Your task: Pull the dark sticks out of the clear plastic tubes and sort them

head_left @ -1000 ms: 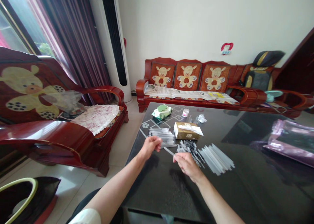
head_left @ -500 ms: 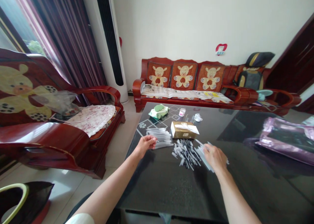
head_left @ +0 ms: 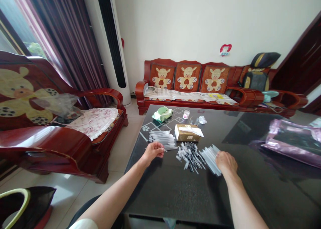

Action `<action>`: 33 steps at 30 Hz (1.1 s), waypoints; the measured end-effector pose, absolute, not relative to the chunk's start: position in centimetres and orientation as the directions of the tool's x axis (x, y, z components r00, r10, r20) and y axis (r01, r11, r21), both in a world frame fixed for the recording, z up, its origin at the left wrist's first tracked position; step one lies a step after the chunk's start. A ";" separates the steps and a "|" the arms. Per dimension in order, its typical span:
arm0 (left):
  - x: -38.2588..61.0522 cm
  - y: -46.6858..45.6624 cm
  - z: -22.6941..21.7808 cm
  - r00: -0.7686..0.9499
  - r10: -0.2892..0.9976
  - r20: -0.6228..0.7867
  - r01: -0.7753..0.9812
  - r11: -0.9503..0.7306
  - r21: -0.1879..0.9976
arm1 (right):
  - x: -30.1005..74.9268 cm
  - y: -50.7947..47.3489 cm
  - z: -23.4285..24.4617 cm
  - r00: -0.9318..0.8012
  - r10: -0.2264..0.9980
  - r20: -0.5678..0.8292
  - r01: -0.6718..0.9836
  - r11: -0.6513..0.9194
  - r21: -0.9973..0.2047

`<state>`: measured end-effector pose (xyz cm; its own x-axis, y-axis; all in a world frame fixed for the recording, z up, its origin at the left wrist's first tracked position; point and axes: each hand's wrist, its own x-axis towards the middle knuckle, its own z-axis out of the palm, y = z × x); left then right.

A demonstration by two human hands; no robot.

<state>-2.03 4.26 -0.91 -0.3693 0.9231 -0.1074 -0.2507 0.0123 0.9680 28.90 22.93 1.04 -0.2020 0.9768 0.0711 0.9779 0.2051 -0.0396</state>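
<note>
My left hand [head_left: 153,151] is pinched, thumb against fingers, just in front of a row of translucent white plastic tubes [head_left: 162,137]. What it holds, if anything, is too small to make out. My right hand [head_left: 227,161] is curled at the right edge of a second row of translucent tubes [head_left: 210,158], its fingertips partly hidden. Whether it grips one of these tubes does not show. Between the two rows lies a loose heap of thin black and whitish pieces [head_left: 191,156].
Behind the heap stands a gold tissue box [head_left: 188,135]. Farther back on the dark table [head_left: 170,185] are a green wipes pack [head_left: 162,114], a small white cup [head_left: 186,114] and a crumpled tissue [head_left: 202,120]. A purple-edged plastic bag [head_left: 291,152] lies at right.
My left hand has come slightly right and nearer to me. My right hand has shifted right and down off the top of the right row, so more of those tubes show.
</note>
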 end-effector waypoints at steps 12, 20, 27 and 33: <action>3.5 10.6 -1.6 -0.407 0.912 0.055 0.253 0.054 0.966 | 24.7 20.4 1.2 -0.419 0.836 0.354 0.865 0.487 -0.125; -0.4 9.5 0.3 -0.404 0.846 0.347 0.707 0.049 0.705 | 23.8 19.3 1.5 -0.452 0.826 0.336 0.836 0.524 -0.165; -3.4 3.4 -0.6 -0.279 0.922 0.269 0.899 0.153 0.409 | 21.4 17.0 0.9 -0.533 0.778 0.332 0.753 0.615 -0.232; -3.3 3.4 -1.0 -0.291 0.934 0.205 0.931 0.228 0.285 | 20.4 16.2 -0.8 -0.588 0.719 0.371 0.696 0.684 -0.220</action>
<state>-3.33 3.40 -0.96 -0.2913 0.9344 0.2052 0.9311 0.2277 0.2850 20.45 16.25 -0.82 -0.5885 0.7185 0.3707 0.6960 0.6835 -0.2199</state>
